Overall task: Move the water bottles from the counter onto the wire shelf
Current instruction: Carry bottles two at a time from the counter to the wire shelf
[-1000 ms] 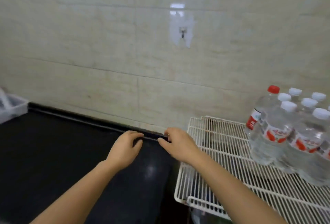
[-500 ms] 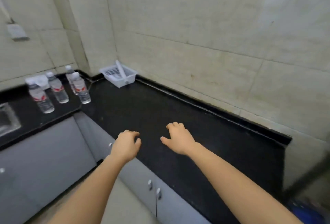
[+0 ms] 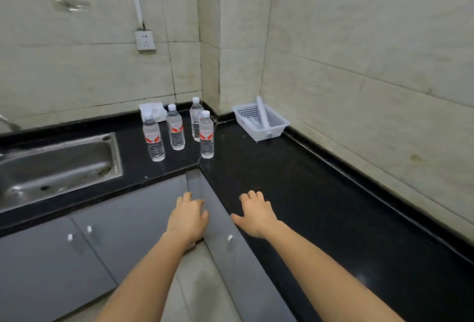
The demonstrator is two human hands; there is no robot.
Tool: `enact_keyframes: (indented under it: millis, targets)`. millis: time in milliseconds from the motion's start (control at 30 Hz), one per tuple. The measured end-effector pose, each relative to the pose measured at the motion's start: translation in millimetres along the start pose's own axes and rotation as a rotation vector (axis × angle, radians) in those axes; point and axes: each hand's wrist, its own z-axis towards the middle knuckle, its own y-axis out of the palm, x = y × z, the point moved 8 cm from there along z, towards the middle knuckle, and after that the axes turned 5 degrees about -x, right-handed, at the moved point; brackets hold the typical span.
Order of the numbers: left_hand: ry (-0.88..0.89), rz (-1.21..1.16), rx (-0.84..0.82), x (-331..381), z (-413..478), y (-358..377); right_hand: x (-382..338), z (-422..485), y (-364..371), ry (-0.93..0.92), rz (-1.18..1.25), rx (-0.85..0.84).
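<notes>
Several clear water bottles with white caps and red-and-white labels stand upright on the black counter [image 3: 295, 172] in the corner: one at the left [image 3: 154, 139], one behind it [image 3: 175, 127], one at the back [image 3: 196, 118] and one at the front right [image 3: 206, 135]. My left hand [image 3: 187, 216] hovers over the grey cabinet fronts, fingers loosely curled, holding nothing. My right hand [image 3: 255, 212] hovers at the counter's front edge, fingers apart, also holding nothing. Both hands are well short of the bottles. The wire shelf is out of view.
A steel sink [image 3: 59, 165] is set into the counter at the left. A white plastic basket [image 3: 261, 122] with a white tube in it sits against the right wall. A white packet [image 3: 154, 111] lies behind the bottles. A wall socket [image 3: 145, 40] is above.
The view has swung left from the wire shelf with its bottles to the counter corner. The bottles on the counter are now nearer and central. Both hands stay held out in front.
</notes>
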Motion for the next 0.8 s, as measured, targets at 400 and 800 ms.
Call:
enact_keyframes:
  millis: [400,800]
  targets:
    - [-0.081,0.014,0.032,-83.4,170.7,-59.5,-54.4,205.9,-40.2,-0.011,-0.015,-0.023]
    - [-0.031,0.076,0.219,-176.4,321.8,-150.8,-89.0,349.4,-105.8,0.161,0.042,0.27]
